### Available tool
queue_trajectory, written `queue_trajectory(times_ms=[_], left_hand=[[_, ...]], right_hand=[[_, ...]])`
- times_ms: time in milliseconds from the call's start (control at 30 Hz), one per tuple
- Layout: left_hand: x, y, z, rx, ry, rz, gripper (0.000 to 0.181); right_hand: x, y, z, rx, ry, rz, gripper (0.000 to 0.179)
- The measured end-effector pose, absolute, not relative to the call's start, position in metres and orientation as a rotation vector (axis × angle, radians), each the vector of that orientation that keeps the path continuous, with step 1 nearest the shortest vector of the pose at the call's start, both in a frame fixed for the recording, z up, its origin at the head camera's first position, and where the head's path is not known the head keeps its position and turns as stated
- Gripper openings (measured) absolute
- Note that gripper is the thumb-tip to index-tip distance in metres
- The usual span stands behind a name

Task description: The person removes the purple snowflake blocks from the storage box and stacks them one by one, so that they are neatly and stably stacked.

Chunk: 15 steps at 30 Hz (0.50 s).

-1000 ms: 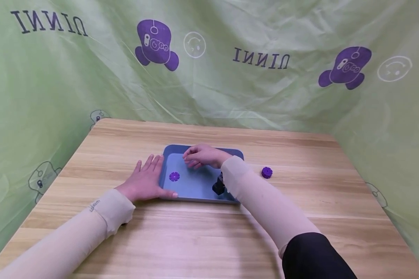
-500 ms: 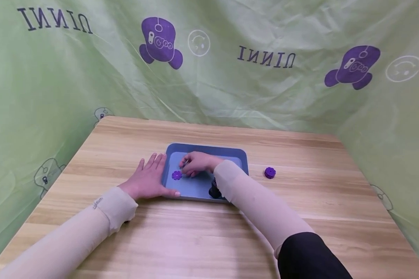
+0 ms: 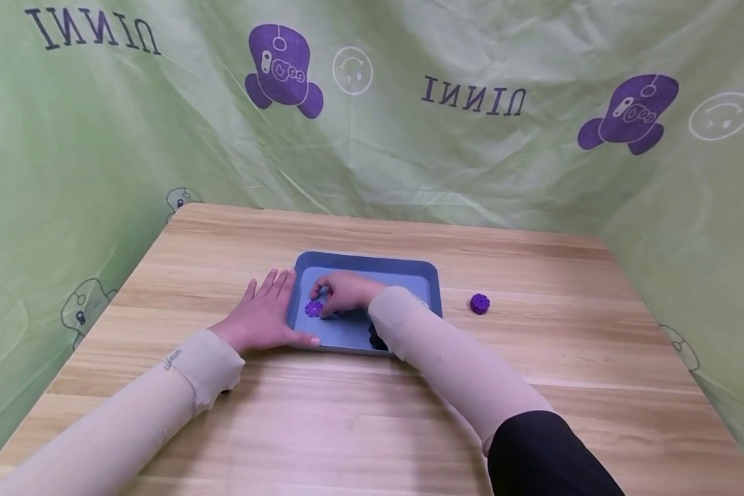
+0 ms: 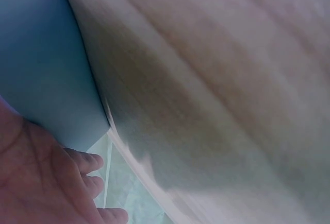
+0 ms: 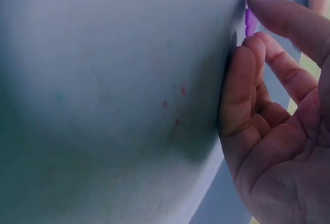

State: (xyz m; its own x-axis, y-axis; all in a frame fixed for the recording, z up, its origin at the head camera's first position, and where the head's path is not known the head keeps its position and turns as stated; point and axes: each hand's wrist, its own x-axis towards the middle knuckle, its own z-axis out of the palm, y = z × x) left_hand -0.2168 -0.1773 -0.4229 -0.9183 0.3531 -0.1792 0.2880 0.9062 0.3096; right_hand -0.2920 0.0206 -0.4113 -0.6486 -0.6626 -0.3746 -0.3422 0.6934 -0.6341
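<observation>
In the head view a shallow blue tray (image 3: 378, 260) sits mid-table. Inside it, toward the left, lies a purple notched disc (image 3: 313, 308), flat in this view. My right hand (image 3: 345, 292) reaches over the tray with bent fingers, and its thumb and fingertips are at opposite edges of the disc. From the right wrist the purple disc (image 5: 251, 18) shows edge-on between thumb and finger, the other fingers curled near the tray floor. My left hand (image 3: 263, 313) rests with spread fingers against the tray's left wall, thumb over the front rim. The left wrist view shows that palm (image 4: 36, 177) beside the tray (image 4: 46, 69).
A small stack of purple notched discs (image 3: 479, 304) stands on the wooden table (image 3: 533, 331), right of the tray. A black wrist camera (image 3: 377, 337) hangs under my right wrist, over the tray. Green printed cloth (image 3: 372, 158) encloses the table's back and sides.
My right hand has moved left and down across the tray until its fingertips meet the disc's edges. The left hand has stayed at the tray's left side. The head view has shifted slightly.
</observation>
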Motion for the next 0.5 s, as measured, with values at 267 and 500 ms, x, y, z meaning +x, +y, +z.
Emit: queue_trajectory(times_ms=[267, 500], left_hand=[[-0.2153, -0.1772, -0.4215, 0.487, 2.847, 0.424, 0.142], [-0.2155, -0.1765, -0.4224, 0.486, 2.845, 0.412, 0.143]], right_hand=[[-0.2907, 0.0188, -0.4138, -0.847, 2.356, -0.639, 0.025], [-0.2904, 0.0194, -0.4126, -0.854, 2.346, -0.623, 0.024]])
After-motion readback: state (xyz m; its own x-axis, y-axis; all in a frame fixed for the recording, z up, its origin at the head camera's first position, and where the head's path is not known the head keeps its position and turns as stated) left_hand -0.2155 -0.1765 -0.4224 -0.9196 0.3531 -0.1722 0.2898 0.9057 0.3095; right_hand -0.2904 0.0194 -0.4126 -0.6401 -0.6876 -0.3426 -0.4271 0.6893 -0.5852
